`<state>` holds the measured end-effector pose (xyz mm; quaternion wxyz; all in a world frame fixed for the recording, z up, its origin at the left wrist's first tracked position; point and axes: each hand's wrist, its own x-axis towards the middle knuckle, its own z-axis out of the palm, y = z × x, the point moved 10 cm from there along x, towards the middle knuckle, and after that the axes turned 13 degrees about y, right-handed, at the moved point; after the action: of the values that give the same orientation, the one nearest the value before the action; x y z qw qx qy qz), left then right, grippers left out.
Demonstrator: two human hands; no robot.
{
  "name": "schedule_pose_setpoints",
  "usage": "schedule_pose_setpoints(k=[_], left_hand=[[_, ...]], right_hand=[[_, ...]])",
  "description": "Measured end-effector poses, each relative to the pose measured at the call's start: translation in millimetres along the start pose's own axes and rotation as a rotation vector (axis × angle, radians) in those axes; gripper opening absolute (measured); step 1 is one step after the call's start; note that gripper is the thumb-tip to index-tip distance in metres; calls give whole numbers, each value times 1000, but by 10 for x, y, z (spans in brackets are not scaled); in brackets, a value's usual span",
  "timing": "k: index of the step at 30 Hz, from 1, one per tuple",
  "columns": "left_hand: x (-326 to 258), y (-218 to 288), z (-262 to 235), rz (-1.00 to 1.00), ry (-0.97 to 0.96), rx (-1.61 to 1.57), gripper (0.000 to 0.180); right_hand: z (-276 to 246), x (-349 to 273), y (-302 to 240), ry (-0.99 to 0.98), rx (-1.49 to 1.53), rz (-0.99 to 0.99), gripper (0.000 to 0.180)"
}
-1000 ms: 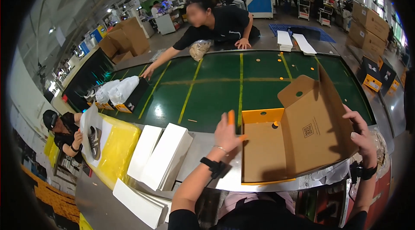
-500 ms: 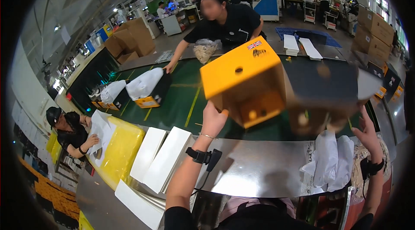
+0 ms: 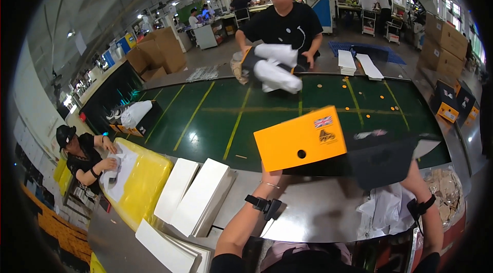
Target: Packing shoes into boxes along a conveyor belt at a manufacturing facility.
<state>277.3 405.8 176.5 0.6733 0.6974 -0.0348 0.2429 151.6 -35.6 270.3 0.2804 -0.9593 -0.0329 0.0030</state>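
Note:
A shoebox with an orange end [image 3: 300, 139] and dark sides [image 3: 382, 162] is held up over the near edge of the green conveyor belt. My left hand [image 3: 270, 175] grips its lower left, below the orange panel, which has a round hole. At the dark right end is my right hand [image 3: 411, 174], with its fingers mostly hidden behind the box. A pale flap [image 3: 426, 145] sticks out beside that end. White wrapped paper bundles [image 3: 393, 209] lie on the metal ledge under my right forearm.
Across the belt [image 3: 210, 119], a person [image 3: 282, 24] handles a dark box with white paper. Another person [image 3: 82, 152] works with paper beside a yellow package [image 3: 141, 180]. White flat stacks [image 3: 200, 198] lie left of my arm. Dark-orange boxes [image 3: 446, 101] stand at far right.
The shoebox has turned, its orange end now facing me, and come lower and nearer. Both hands moved with it. Across the belt, the person drew one paper-topped box from the left to themselves.

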Motion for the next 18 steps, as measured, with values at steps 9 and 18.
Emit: schedule_pose_setpoints(k=[9,18], left_hand=[[-1842,532,836,-1157,-488,-668,38],[-2721,-108,-39,-1378,-482,-390,59]], right_hand=[[-782,243,-1570,638,-25,-369,72],[-126,-475,-306,598,-277,-95,60]])
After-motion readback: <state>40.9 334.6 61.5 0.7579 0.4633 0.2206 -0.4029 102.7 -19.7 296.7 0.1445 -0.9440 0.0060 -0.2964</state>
